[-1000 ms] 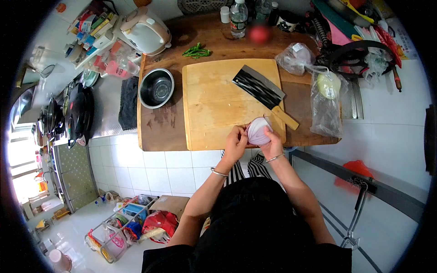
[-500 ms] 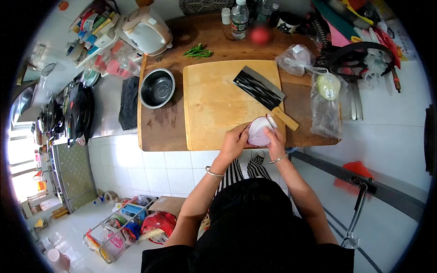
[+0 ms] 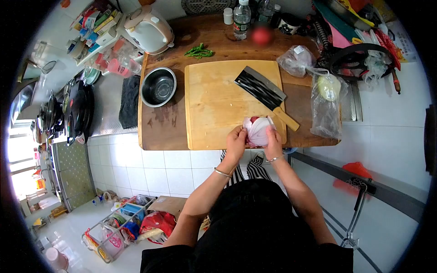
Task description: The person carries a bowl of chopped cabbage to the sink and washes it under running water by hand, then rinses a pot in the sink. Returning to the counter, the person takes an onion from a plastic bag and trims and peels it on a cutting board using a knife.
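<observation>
A cut red onion [image 3: 260, 130] is held over the front right part of a wooden cutting board [image 3: 214, 98], its pale layered face turned up. My left hand [image 3: 236, 142] pinches its left edge, where a dark red strip of outer skin stands away from the pale face. From the right, my right hand [image 3: 273, 142] grips the onion, thumb near the cut face. A cleaver [image 3: 261, 88] lies on the board just beyond the onion, its wooden handle pointing toward the front right.
Left of the board stands a metal bowl [image 3: 158, 87]. Green peppers [image 3: 199, 51] lie behind the board, near an electric kettle [image 3: 149, 31]. Plastic bags [image 3: 326, 107] with produce sit on the right. Water bottles [image 3: 241, 20] and a blurred red object [image 3: 261, 35] stand at the back.
The left hand has shifted slightly right and turned, and a dark red strip of skin now shows at the onion's left edge. The right hand still holds the onion; the cleaver stays put.
</observation>
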`<state>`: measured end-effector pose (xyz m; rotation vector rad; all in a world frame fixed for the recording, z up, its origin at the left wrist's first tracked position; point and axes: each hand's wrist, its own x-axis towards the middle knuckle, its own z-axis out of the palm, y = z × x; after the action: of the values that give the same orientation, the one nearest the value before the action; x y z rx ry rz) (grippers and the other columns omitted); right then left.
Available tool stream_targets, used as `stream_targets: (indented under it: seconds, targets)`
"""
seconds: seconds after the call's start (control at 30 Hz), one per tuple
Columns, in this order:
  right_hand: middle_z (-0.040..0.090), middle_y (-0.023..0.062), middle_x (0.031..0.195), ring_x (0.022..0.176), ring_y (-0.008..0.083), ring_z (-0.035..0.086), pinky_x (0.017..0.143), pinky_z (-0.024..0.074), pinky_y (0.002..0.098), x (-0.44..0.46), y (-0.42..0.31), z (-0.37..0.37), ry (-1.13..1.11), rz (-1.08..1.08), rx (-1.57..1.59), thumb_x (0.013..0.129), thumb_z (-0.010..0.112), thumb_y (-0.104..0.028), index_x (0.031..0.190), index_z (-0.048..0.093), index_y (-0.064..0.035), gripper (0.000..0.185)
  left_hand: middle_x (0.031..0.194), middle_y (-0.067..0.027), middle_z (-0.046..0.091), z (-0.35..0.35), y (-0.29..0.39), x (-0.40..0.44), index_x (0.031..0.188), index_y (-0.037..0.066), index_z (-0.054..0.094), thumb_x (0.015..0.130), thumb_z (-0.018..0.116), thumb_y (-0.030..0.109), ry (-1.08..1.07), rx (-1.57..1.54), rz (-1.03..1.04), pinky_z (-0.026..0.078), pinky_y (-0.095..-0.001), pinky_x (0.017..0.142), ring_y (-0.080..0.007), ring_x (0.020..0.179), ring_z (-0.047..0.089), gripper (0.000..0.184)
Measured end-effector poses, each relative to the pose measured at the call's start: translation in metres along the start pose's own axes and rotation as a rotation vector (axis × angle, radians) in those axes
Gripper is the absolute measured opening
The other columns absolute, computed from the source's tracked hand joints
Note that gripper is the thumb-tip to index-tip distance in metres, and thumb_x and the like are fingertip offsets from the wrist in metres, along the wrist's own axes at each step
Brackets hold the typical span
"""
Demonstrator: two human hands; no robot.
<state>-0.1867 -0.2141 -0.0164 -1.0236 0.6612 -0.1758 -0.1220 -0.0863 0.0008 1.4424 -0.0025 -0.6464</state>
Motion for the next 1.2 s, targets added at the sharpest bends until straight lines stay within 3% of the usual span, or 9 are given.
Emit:
stream_targets:
  seconds: [0.07,0.13,0.3,0.37,0.7,1.0,1.1,1.17,1.2]
  targets:
    - [0.059,0.0074,0.108,0.097,0.0155,0.057,0.086,0.0454,0.0297,-0.004,-0.004,0.010,0.019,-0.021,0.074,0.094,0.050,-0.033,0.115,0.054,0.0006,0.040,0.081,-0.0051,0.061,0.005,0.000,-0.001,0.102,-0.002,0.058,0.095,0.043,0.013,0.062,-0.324,-0.143,0.048,-0.0223,0.053,-0.0100,0.061,0.057,0.022]
    - [0.060,0.0056,0.103,0.093,0.0147,0.058,0.082,0.0465,0.0283,-0.003,-0.009,0.019,0.035,-0.044,0.147,0.093,0.052,-0.036,0.109,0.058,-0.0004,0.040,0.081,-0.0052,0.061,0.007,0.007,-0.002,0.099,-0.002,0.058,0.095,0.044,0.012,0.058,-0.382,-0.142,0.049,-0.0233,0.056,-0.0104,0.064,0.057,0.020]
    - [0.052,0.0118,0.125,0.115,0.0234,0.051,0.097,0.0410,0.0385,0.001,0.001,0.011,-0.056,0.002,0.275,0.094,0.046,-0.036,0.129,0.043,-0.0017,0.049,0.084,-0.0061,0.061,0.014,0.011,-0.008,0.095,-0.001,0.057,0.094,0.044,0.011,0.114,-0.506,-0.175,0.051,-0.0270,0.064,-0.0125,0.071,0.058,0.018]
    - [0.052,0.0115,0.126,0.117,0.0238,0.050,0.098,0.0396,0.0395,0.000,0.004,0.009,-0.086,0.003,0.318,0.094,0.045,-0.038,0.129,0.043,-0.0020,0.050,0.085,-0.0075,0.061,0.015,0.006,-0.007,0.095,-0.001,0.057,0.093,0.043,0.009,0.141,-0.594,-0.197,0.052,-0.0289,0.065,-0.0151,0.072,0.059,0.017]
    - [0.053,0.0119,0.126,0.117,0.0279,0.050,0.100,0.0377,0.0448,0.003,-0.007,0.000,-0.204,0.244,0.661,0.093,0.045,-0.038,0.128,0.047,-0.0098,0.045,0.087,-0.0104,0.062,0.014,-0.020,-0.004,0.092,0.000,0.056,0.092,0.042,0.008,0.047,-0.642,-0.303,0.052,-0.0329,0.068,-0.0192,0.076,0.061,0.016]
    - [0.052,0.0122,0.126,0.117,0.0289,0.049,0.099,0.0377,0.0475,0.003,-0.004,-0.005,-0.308,0.214,0.747,0.092,0.045,-0.039,0.126,0.048,-0.0109,0.044,0.083,-0.0065,0.061,0.016,-0.012,-0.014,0.087,0.002,0.057,0.094,0.042,0.010,-0.028,-0.744,-0.391,0.049,-0.0282,0.061,-0.0150,0.069,0.057,0.018]
    - [0.052,0.0112,0.126,0.118,0.0274,0.049,0.100,0.0373,0.0469,0.003,-0.007,-0.007,-0.218,0.232,0.682,0.093,0.044,-0.038,0.127,0.048,-0.0109,0.043,0.083,-0.0059,0.061,0.014,-0.015,-0.012,0.091,0.001,0.056,0.093,0.044,0.010,-0.019,-0.604,-0.237,0.050,-0.0266,0.064,-0.0148,0.071,0.059,0.015]
    - [0.052,0.0105,0.126,0.118,0.0265,0.049,0.100,0.0373,0.0463,0.006,-0.010,-0.006,-0.186,0.228,0.644,0.093,0.044,-0.037,0.127,0.047,-0.0110,0.043,0.091,-0.0076,0.061,0.014,0.009,-0.017,0.109,-0.001,0.053,0.092,0.046,0.007,-0.017,-0.440,-0.202,0.051,-0.0264,0.069,-0.0149,0.077,0.061,0.021]
    - [0.052,0.0098,0.126,0.118,0.0256,0.049,0.100,0.0374,0.0458,0.006,-0.012,-0.004,-0.156,0.223,0.607,0.093,0.044,-0.036,0.128,0.047,-0.0112,0.043,0.091,-0.0076,0.061,0.013,0.006,-0.016,0.109,-0.001,0.053,0.092,0.046,0.007,-0.018,-0.440,-0.202,0.051,-0.0264,0.069,-0.0149,0.077,0.061,0.021]
